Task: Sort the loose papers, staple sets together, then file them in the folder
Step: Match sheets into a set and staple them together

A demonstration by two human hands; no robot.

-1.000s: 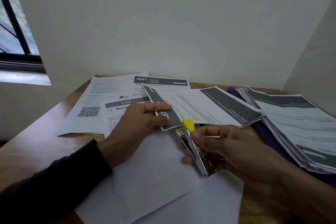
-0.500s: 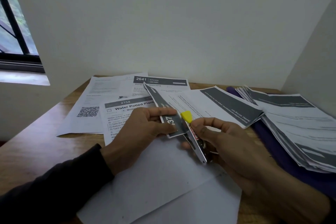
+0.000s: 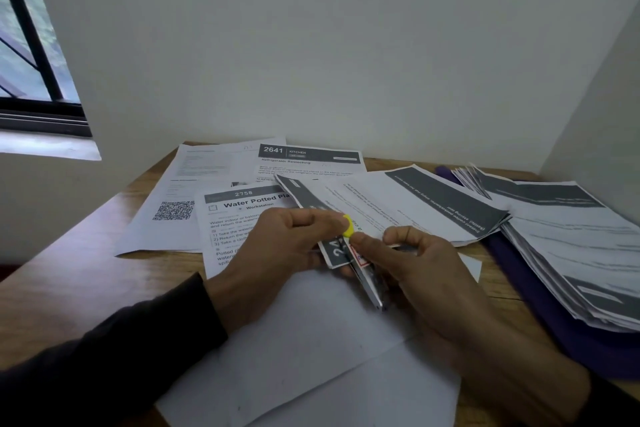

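My left hand pinches the near corner of a set of papers with a dark header band, lifted a little off the desk. My right hand grips a small metal stapler with a yellow tip. The stapler's jaws sit over that same corner, right beside my left fingers. A thick stack of printed sheets lies on a purple folder at the right.
Loose sheets lie on the wooden desk: a QR-code page, a "Water Potted Plants" sheet, a "2641 Kitchen" sheet, and blank pages under my hands. Walls close the back and right; a window is at the left.
My right hand has brought the stapler up and left onto the corner of the paper set. My left hand has slid down the corner, close against the stapler's yellow tip.
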